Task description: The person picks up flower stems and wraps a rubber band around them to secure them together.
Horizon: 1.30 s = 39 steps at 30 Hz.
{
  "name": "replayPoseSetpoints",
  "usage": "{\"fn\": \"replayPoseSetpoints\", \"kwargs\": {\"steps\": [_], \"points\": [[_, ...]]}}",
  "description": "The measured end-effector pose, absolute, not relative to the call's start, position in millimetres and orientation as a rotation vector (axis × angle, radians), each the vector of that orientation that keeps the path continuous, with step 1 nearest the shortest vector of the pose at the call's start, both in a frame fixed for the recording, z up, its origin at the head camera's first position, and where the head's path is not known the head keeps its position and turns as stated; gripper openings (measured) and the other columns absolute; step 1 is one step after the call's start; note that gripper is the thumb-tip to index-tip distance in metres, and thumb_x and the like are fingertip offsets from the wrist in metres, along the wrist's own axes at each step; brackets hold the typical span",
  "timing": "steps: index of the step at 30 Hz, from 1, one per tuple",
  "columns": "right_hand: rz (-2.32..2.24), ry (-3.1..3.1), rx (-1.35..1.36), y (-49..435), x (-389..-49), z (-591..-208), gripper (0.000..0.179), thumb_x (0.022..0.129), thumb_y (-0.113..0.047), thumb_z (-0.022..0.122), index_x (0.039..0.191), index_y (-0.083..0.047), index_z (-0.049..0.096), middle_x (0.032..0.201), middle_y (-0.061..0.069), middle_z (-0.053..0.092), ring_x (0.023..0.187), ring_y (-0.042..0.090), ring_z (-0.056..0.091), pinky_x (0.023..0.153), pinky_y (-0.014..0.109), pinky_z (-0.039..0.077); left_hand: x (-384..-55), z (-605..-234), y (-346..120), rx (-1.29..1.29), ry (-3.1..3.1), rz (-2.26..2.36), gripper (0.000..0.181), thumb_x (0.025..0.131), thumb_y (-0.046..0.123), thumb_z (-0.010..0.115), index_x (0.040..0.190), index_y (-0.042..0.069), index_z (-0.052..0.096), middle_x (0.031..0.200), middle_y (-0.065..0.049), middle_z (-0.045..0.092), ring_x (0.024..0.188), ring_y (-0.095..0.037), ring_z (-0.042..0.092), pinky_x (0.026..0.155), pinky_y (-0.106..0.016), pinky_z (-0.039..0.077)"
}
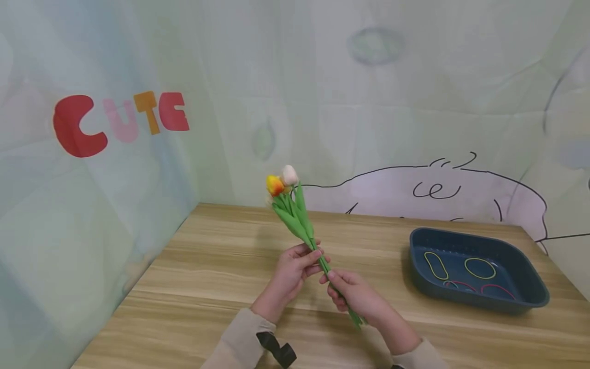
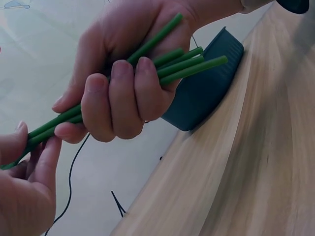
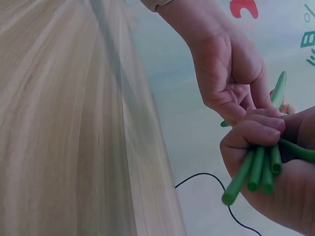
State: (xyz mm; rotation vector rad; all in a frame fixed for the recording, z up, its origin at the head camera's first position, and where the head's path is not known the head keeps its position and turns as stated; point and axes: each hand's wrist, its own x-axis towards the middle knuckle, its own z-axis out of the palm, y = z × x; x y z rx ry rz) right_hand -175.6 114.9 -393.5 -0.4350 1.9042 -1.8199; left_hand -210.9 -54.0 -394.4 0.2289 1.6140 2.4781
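Note:
A small bunch of artificial tulips, with an orange-yellow bloom and a white one at the top, slants above the table in the head view. My left hand pinches the green stems just below the leaves. Lower down, my right hand grips the same stems. The left wrist view shows the right hand's fingers curled round several green stems, whose cut ends stick out past the palm. In the right wrist view the stem ends point down from the right hand. Blooms are mostly hidden in both wrist views.
On the right of the wooden table stands a dark blue tray. Inside it lie several thin loops, among them a yellow loop and a red loop. A printed cloth backdrop hangs behind and at the left.

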Motion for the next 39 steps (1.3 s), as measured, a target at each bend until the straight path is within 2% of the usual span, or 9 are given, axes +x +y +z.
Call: {"fn": "replayPoseSetpoints", "kwargs": {"steps": [4,11,20,27,33,39], "points": [[-1.817,1.972,-0.425,112.5,-173.6,-393.1,0.030,0.106,-0.022,0.036,0.106,0.004,0.052,0.069,-0.002,0.044,0.054,0.006,0.033,0.046,0.012,0.027,-211.9,-398.0,-51.4,0.178,1.571,2.496,0.034,0.094,-0.003,0.055,0.125,-0.016,0.050,0.087,-0.001,0.069,0.083,-0.011,0.069,0.079,-0.024,0.061],[-1.772,2.163,-0.429,108.2,-172.2,-394.0,0.034,0.106,-0.022,0.038,0.107,0.008,0.055,0.067,-0.001,0.044,0.051,0.006,0.032,0.044,0.011,0.027,-207.0,-396.4,-50.8,0.193,1.548,2.490,0.039,0.097,0.005,0.054,0.129,-0.017,0.046,0.088,0.000,0.072,0.084,-0.010,0.070,0.082,-0.023,0.060],[-1.714,2.278,-0.422,106.4,-171.6,-394.3,0.036,0.105,-0.023,0.041,0.108,0.008,0.057,0.067,0.000,0.047,0.055,0.008,0.037,0.045,0.012,0.031,-204.3,-388.0,-51.5,0.177,1.596,2.459,0.037,0.098,0.009,0.055,0.124,-0.017,0.049,0.088,-0.004,0.072,0.083,-0.011,0.071,0.083,-0.026,0.060],[-1.660,2.302,-0.460,111.4,-167.9,-404.1,0.034,0.105,-0.021,0.041,0.107,0.008,0.058,0.065,-0.002,0.048,0.051,0.007,0.036,0.043,0.010,0.030,-204.9,-391.6,-49.7,0.146,1.735,2.333,0.033,0.098,0.011,0.056,0.111,-0.019,0.055,0.083,-0.005,0.069,0.083,-0.015,0.070,0.082,-0.030,0.061],[-1.594,2.345,-0.507,116.1,-165.0,-406.4,0.035,0.105,-0.022,0.041,0.108,0.008,0.059,0.064,-0.002,0.048,0.050,0.006,0.035,0.042,0.012,0.028,-203.5,-392.8,-49.4,0.158,1.764,2.262,0.031,0.098,0.008,0.055,0.111,-0.020,0.054,0.085,-0.009,0.071,0.086,-0.018,0.071,0.083,-0.032,0.060],[-1.537,2.377,-0.559,123.1,-162.3,-403.3,0.032,0.105,-0.019,0.040,0.107,0.007,0.058,0.064,-0.001,0.048,0.049,0.007,0.036,0.040,0.015,0.027,-201.1,-392.1,-47.9,0.193,1.764,2.231,0.028,0.097,0.005,0.056,0.109,-0.021,0.056,0.086,-0.012,0.072,0.084,-0.020,0.071,0.079,-0.031,0.061]]}}
